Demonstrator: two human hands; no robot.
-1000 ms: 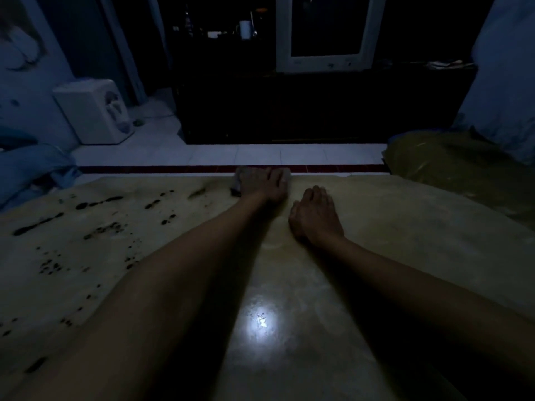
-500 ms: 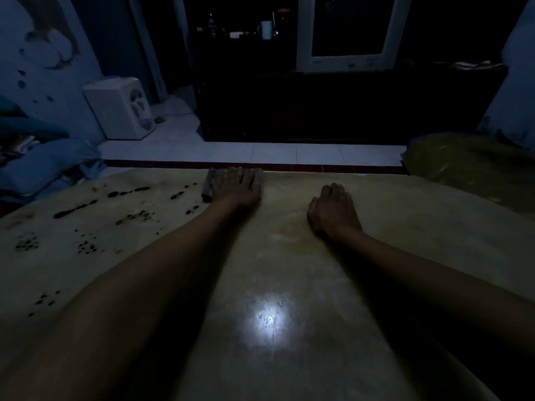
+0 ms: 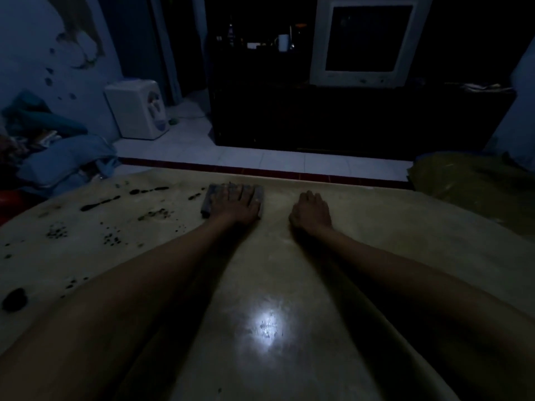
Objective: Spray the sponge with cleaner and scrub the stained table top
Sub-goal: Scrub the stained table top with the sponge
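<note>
My left hand (image 3: 236,204) lies flat on a grey sponge (image 3: 207,202) and presses it onto the pale table top (image 3: 289,285) near the far edge. Dark stains (image 3: 100,203) spot the table's left part, just left of the sponge. My right hand (image 3: 311,212) rests on the table to the right with its fingers curled under and nothing in it. No cleaner bottle is in view.
A yellow-green bundle (image 3: 474,186) lies at the table's far right. Beyond the edge are tiled floor, a white fan box (image 3: 136,110), blue cloths (image 3: 63,160) at left, and a dark cabinet (image 3: 347,120) with an old monitor (image 3: 367,39).
My left hand has slid the sponge leftward along the far edge, closer to the stains. The view has shifted left. My right hand stays resting in place.
</note>
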